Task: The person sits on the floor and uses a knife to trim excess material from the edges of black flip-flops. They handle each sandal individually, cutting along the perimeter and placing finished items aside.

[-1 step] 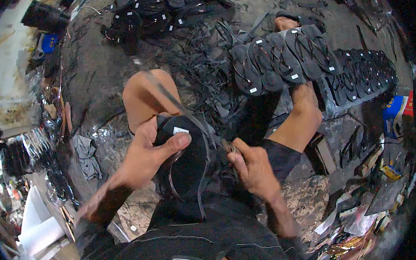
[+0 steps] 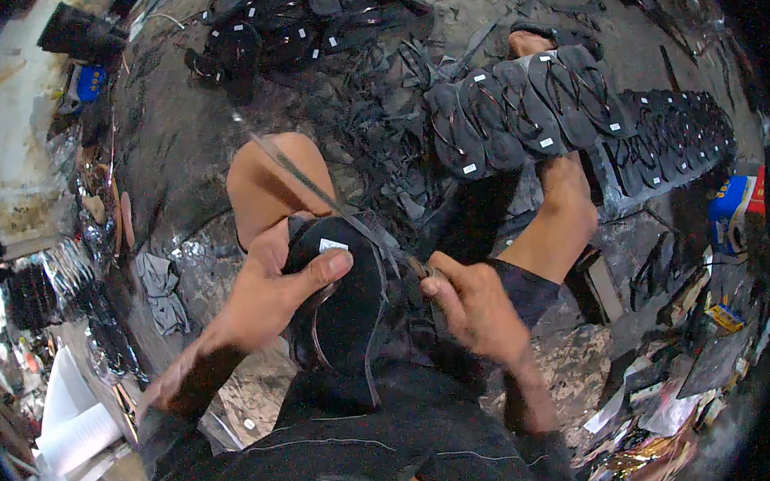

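My left hand (image 2: 284,280) grips a black flip-flop (image 2: 345,311) above my lap, its thumb pressed on the sole beside a small white label (image 2: 333,245). In my right hand (image 2: 476,306) is the handle of a long, thin-bladed knife (image 2: 303,182). The blade slants up and left across the flip-flop's right edge, and its tip is beyond my bent knee (image 2: 276,172). A narrow black strip (image 2: 377,345) hangs along that edge toward my shirt. The fingers of my left hand under the sole are hidden.
A row of black flip-flops (image 2: 524,107) lies over my right lower leg, with more flip-flops (image 2: 676,141) lined up farther right. Another pile (image 2: 296,30) lies at the far side. Black scraps (image 2: 387,150) cover the floor between my legs. A grey cloth (image 2: 163,294) lies at left.
The knife blade has shifted slightly, its tip a little farther left. My right hand has moved very slightly; my left hand still holds the flip-flop in nearly the same place.
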{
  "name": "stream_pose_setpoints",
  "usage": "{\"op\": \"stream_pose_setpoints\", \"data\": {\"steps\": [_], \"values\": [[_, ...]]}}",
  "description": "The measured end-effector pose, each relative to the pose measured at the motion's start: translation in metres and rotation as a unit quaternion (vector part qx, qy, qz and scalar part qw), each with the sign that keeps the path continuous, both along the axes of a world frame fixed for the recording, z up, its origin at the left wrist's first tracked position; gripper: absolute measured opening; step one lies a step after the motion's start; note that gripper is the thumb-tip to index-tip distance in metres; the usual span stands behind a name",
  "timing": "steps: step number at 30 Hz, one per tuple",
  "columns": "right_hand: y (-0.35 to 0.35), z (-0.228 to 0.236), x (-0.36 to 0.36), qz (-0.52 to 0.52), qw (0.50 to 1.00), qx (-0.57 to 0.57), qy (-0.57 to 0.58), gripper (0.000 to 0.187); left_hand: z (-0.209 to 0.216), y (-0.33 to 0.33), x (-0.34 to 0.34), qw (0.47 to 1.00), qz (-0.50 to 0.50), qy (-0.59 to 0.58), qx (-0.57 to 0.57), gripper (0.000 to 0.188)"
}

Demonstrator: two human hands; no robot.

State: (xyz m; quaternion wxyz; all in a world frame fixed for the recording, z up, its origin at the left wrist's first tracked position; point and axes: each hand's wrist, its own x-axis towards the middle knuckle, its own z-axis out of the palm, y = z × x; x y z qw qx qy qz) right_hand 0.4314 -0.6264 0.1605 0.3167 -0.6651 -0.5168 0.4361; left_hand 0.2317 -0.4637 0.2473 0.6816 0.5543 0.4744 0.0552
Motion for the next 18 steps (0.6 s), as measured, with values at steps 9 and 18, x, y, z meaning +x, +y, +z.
{"op": "stream_pose_setpoints", "data": {"steps": [9,18], "values": [[0.085,-0.016,0.061,-0.138,0.962,0.155,0.176,0.036,-0.017,0.027,0.011,0.970,0.197,-0.139,0.035,0.038],[-0.056,-0.024,-0.001,-0.257,0.953,0.115,0.113,0.037,-0.028,-0.021,0.076,0.898,0.274,-0.320,-0.129,0.019]]}}
